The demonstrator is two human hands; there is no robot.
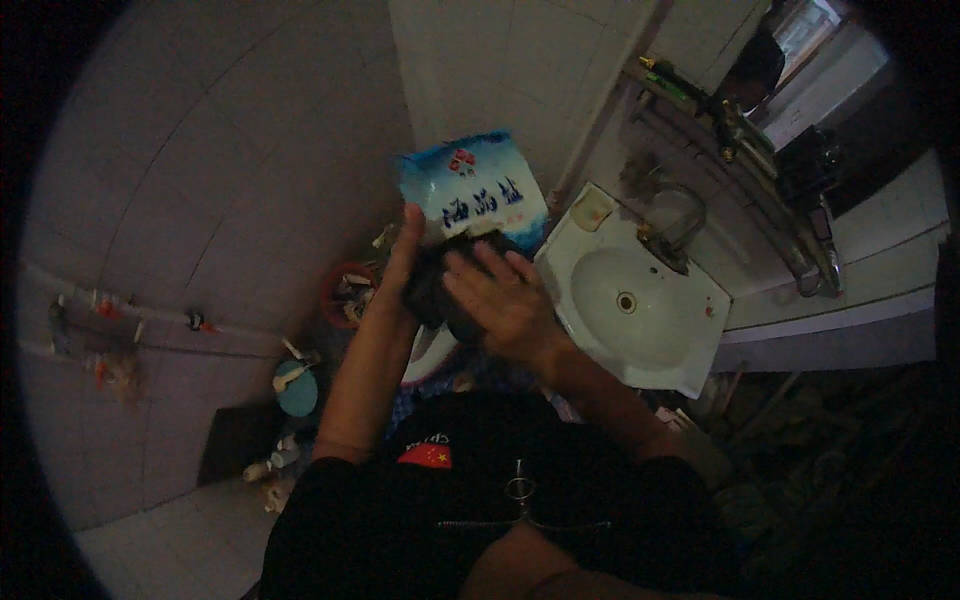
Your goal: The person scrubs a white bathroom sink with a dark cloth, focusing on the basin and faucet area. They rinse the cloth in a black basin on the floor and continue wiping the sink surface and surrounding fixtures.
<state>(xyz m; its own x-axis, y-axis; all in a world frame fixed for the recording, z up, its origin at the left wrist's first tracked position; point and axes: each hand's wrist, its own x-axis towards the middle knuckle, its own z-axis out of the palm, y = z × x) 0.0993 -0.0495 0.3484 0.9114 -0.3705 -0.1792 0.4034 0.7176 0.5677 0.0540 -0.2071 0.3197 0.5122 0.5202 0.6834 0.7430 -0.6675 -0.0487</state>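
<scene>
A dark, soft-looking object is between my hands; the dim light hides what it is. My left hand is at its left side, thumb up and the other fingers hidden. Flat across its right part lies my right hand, with the fingers slightly spread. Just beyond them stands a blue and white printed plastic bag, its lower edge partly covered by the dark object. Whether either hand touches the bag cannot be told.
Right of my hands is a white washbasin with a faucet and a soap dish. A cluttered shelf runs above it. An orange-rimmed bin and a blue-green round container are at the left, near wall pipes.
</scene>
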